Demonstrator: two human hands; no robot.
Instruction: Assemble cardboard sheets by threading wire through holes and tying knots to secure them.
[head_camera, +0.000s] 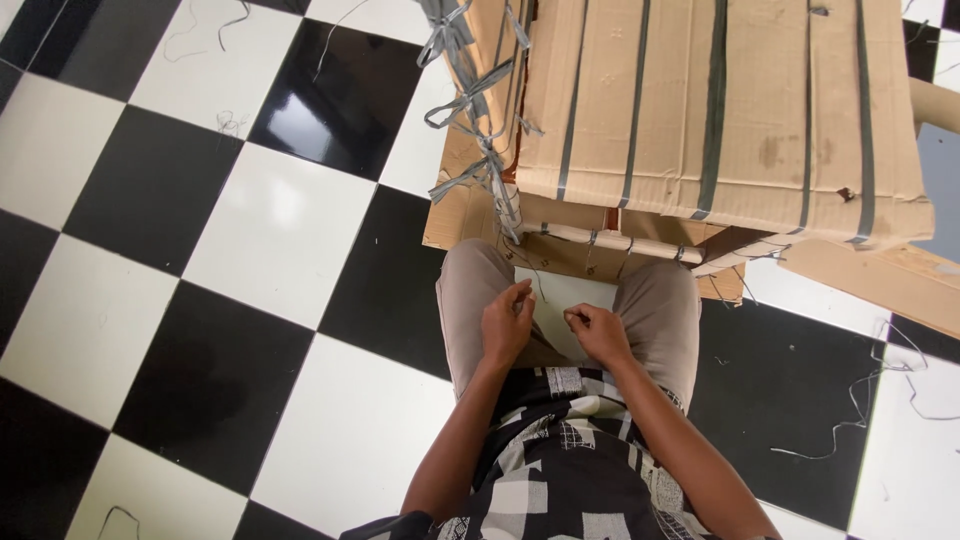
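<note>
I sit on a low seat with my knees in tan trousers below the camera. My left hand (507, 322) rests over my left thigh with fingers pinched together, and my right hand (597, 330) sits close beside it, fingers curled. Between them runs something very thin, perhaps a thread; it is too fine to make out. A pale sheet (560, 300) lies between my knees under the hands. Directly ahead stands a large cardboard-wrapped bundle (720, 100) bound with grey plastic straps (478, 110), knotted at its left edge.
The floor (200, 230) is glossy black and white checkered tile. Loose strap and thread scraps (860, 410) lie on the tiles at right and at upper left. More cardboard (880, 275) sticks out at right beneath the bundle.
</note>
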